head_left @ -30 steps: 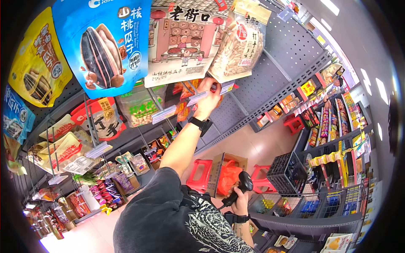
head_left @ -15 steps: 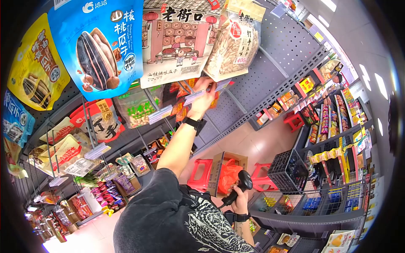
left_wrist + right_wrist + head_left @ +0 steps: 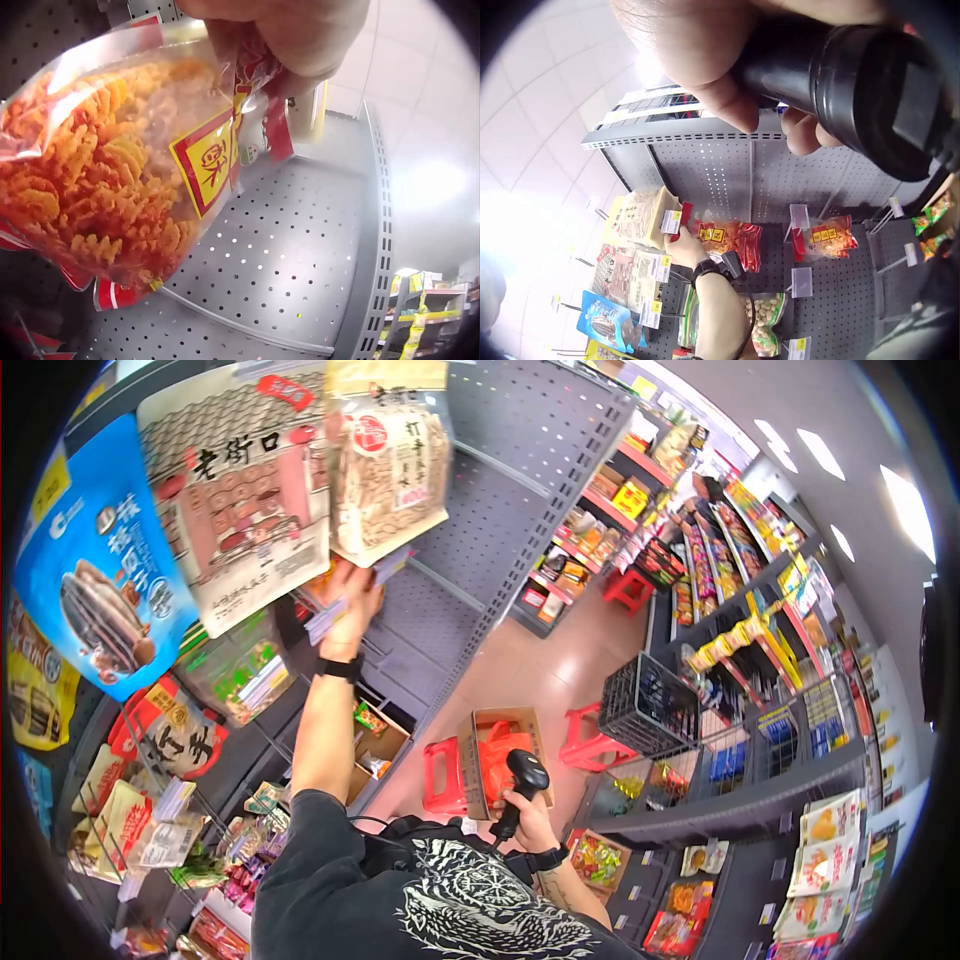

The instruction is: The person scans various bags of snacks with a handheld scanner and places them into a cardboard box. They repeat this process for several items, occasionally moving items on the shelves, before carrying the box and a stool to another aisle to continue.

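Note:
My left hand (image 3: pixel 350 605) reaches up to the shelf, just below a clear bag of pale seeds (image 3: pixel 388 485). In the left wrist view its fingers (image 3: pixel 307 34) pinch the top of a clear bag of orange crinkled snacks (image 3: pixel 97 180) with a red and yellow label. The right wrist view shows that hand from afar, beside similar orange snack bags (image 3: pixel 739 240). Low in front of my body, my right hand (image 3: pixel 530 818) grips a black handheld scanner (image 3: pixel 526 772), its fingers curled round the handle.
A pink house-print bag (image 3: pixel 245 510) and a blue bag (image 3: pixel 105 575) hang left of the seeds. A grey perforated panel (image 3: pixel 500 435) stands to the right. Below are a cardboard box (image 3: pixel 465 760), red stools (image 3: pixel 443 780) and a black crate (image 3: pixel 648 705). A person (image 3: pixel 708 488) is far down the aisle.
The head view has swung, so the hanging bags and my left hand appear farther left, and more of the aisle shows. The left hand stays by the seed bag; the right still grips the scanner.

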The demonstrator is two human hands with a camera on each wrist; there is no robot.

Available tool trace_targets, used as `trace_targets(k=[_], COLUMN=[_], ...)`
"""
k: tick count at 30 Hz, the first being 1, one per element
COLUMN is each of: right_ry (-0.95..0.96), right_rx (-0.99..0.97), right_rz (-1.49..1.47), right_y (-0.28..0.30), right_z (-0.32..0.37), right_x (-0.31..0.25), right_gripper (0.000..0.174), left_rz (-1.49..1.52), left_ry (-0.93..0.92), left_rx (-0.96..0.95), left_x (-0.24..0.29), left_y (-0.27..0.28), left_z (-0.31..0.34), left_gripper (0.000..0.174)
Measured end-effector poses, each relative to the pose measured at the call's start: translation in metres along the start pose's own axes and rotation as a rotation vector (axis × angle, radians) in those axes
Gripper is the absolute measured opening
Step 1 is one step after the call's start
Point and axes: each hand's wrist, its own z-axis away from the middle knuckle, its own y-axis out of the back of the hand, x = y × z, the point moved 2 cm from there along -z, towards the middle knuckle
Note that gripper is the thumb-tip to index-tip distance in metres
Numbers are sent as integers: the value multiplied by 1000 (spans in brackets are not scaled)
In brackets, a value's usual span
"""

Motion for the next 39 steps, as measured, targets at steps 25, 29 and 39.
trace_targets(k=[25,29,39], right_ry=[24,-46,-236], right_rx=[11,100,263], right_rz=[-129,-216,-480], right_y=[2,9,117], right_z=[5,10,-4], right_x=[-10,-12,-3], right_gripper=[31,26,28], left_rz=[-353,-143,394], left_ry=[73,128,152], left_rx=[214,208,-907], left_x=[-59,-42,133], left_y=[-16,-11,-78], left_z=[-8,19,274], left_gripper=[45,49,19])
